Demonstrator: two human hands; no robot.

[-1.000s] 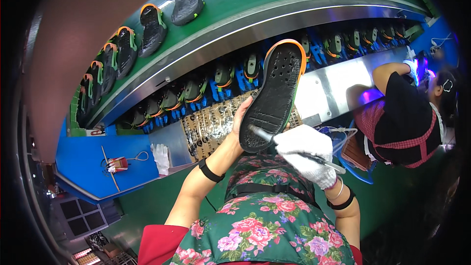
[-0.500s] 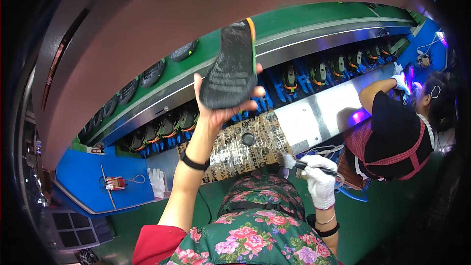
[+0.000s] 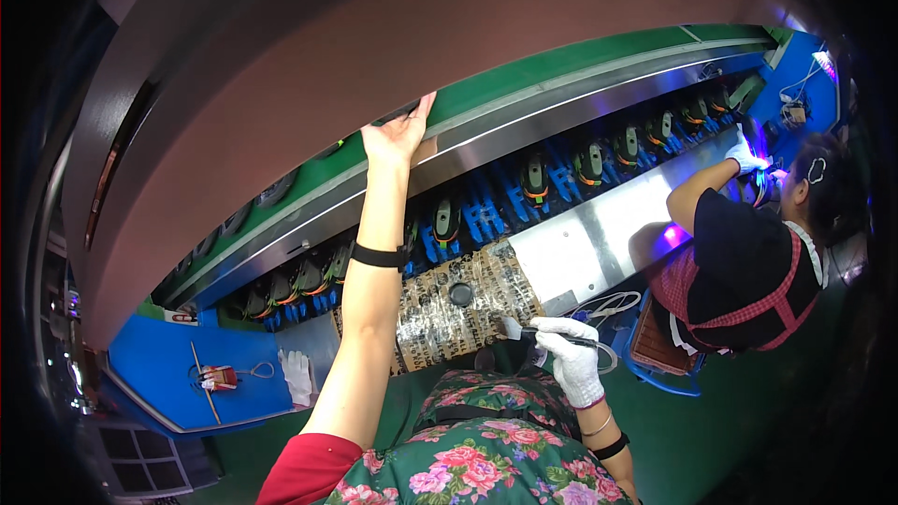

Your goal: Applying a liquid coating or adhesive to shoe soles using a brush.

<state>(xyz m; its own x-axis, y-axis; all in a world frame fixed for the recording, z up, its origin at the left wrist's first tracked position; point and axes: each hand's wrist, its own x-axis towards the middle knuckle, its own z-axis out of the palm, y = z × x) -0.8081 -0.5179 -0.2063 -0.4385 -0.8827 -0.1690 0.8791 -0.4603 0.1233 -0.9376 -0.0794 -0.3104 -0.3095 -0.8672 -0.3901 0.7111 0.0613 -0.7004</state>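
My bare left hand (image 3: 400, 138) reaches far forward to the green belt, palm up, under the edge of a brown hood. A dark sliver of the shoe sole (image 3: 398, 115) shows between its thumb and fingers; the hood hides the rest of the sole and some of the fingers. My right hand (image 3: 572, 363), in a white knitted glove, is closed round the dark handle of a brush (image 3: 512, 327). The pale bristles point left, beside the near edge of a work surface wrapped in printed tape (image 3: 444, 304). A round dark disc (image 3: 460, 294) sits on that surface.
Shoe uppers (image 3: 447, 217) stand in a row on blue holders along the lower line. More soles (image 3: 278, 189) lie on the green belt (image 3: 524, 84). A white glove (image 3: 296, 376) rests on the blue panel at left. A co-worker (image 3: 748, 252) works at right.
My left hand has moved forward with the sole, which is now mostly behind the hood. My right hand and the brush have shifted left and slightly down. The shoe uppers have moved left.
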